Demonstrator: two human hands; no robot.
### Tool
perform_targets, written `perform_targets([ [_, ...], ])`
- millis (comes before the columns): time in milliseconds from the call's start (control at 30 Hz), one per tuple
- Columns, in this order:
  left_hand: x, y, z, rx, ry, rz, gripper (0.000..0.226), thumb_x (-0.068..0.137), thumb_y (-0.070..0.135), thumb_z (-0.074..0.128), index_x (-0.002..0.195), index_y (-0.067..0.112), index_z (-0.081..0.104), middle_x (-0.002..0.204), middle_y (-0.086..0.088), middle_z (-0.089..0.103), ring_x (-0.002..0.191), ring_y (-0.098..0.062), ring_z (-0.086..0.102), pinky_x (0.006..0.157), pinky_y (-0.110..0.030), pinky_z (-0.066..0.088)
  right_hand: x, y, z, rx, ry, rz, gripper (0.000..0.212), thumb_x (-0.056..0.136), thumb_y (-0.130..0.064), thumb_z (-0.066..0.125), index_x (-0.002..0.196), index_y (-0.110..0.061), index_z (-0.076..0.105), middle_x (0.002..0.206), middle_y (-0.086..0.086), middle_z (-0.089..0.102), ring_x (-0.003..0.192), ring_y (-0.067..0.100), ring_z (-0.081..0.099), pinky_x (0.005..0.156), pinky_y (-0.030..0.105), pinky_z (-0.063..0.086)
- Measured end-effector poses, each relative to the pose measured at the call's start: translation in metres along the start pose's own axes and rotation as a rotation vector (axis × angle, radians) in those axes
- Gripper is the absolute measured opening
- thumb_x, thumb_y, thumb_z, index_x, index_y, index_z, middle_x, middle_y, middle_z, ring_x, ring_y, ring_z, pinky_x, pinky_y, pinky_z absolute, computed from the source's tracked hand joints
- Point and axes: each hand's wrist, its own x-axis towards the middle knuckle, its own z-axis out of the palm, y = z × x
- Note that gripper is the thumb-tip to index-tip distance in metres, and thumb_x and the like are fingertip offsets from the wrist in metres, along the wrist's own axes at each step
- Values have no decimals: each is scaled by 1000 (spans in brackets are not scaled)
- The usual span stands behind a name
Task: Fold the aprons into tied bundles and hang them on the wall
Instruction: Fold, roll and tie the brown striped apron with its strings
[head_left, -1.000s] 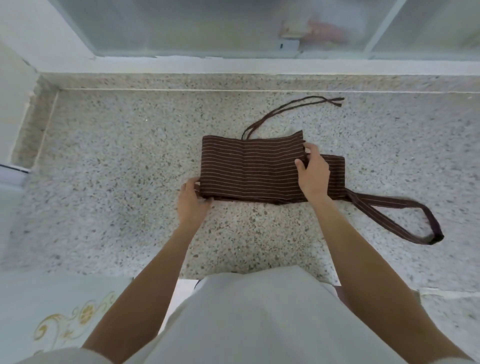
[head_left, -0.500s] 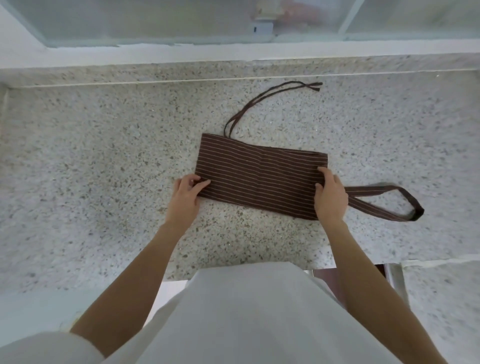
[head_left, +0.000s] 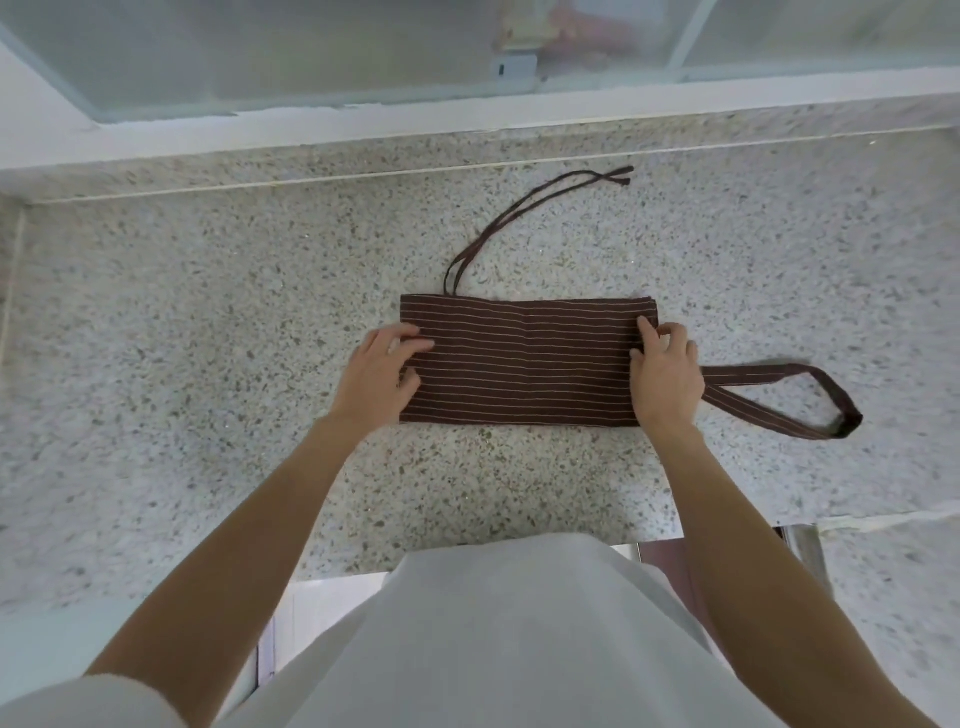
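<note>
A: Item one, apron (head_left: 524, 361)?
B: I log it folded flat on the speckled counter (head_left: 208, 338).
A: Hands?
B: Left hand (head_left: 382, 371) spread, fingers resting on its left end; right hand (head_left: 665, 371) pinching its right edge.

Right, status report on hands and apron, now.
Left hand flat on apron, left end. Right hand pinching right end. Ties loose, not bundled. Nothing in the way.
</note>
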Motion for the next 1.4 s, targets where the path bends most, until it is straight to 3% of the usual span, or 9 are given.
perform_targets([
  [133,49,-7,5,61,-61,-5,41,92,16,50,133,20,49,147,-4,34,136,-26,25,111,-40,27,-24,-22,4,44,169,-182,34,93,-21,55,124,-9,56,133,19,48,117,39,46,95,49,42],
  [267,61,-21,12,71,-109,-9,36,94,15,47,129,20,54,137,-8,46,128,-29,35,110,-38,28,-62,-63,27,39,-71,-524,43,98,-38,34,132,-20,52,143,4,44,135,27,36,108,48,32],
  [400,39,-21,9,-38,-117,-36,41,87,4,55,125,19,59,125,-10,48,110,-25,44,103,-36,36,-63,-49,41,-104,-198,-377,51,99,-37,17,146,-27,29,154,-2,28,143,27,19,114,54,13],
  [533,-8,-6,15,-128,-345,106,61,78,-3,65,134,16,50,127,-7,39,102,-10,46,90,-18,42,-44,-23,27,-134,-86,-199,49,95,-22,43,143,-24,37,151,11,30,139,35,24,110,53,21],
  [633,-26,3,27,-79,-250,267,42,75,1,71,115,13,64,116,-7,50,82,-8,51,73,-19,45,-41,-15,15,-4,-26,-201,40,90,-10,55,130,-15,52,130,12,51,119,34,45,97,47,38],
  [733,-30,13,30,21,-96,427,19,81,23,61,97,18,70,106,0,61,103,-13,48,88,-29,43,-46,0,13,100,-54,-333,41,87,1,54,127,-9,54,123,11,56,113,31,52,95,44,40],
  [967,-26,57,8,-137,67,542,16,88,27,61,97,17,70,86,4,67,74,-10,62,71,-26,52,-50,29,18,225,-258,-451,65,74,-7,69,134,-15,45,144,3,43,135,21,35,116,37,16],
  [1167,17,113,-27,-324,208,337,24,87,31,61,99,11,69,86,14,62,74,3,58,67,-8,48,-50,19,2,772,-186,-81,12,90,-15,61,100,-20,61,85,-19,60,77,-6,55,68,7,39],
  [1400,117,111,-20,-273,53,-72,23,89,33,61,106,18,65,91,5,65,76,-7,58,62,-4,38,-21,14,3,749,-102,210,23,92,-32,57,96,-9,62,79,5,66,70,19,59,60,31,45],
])
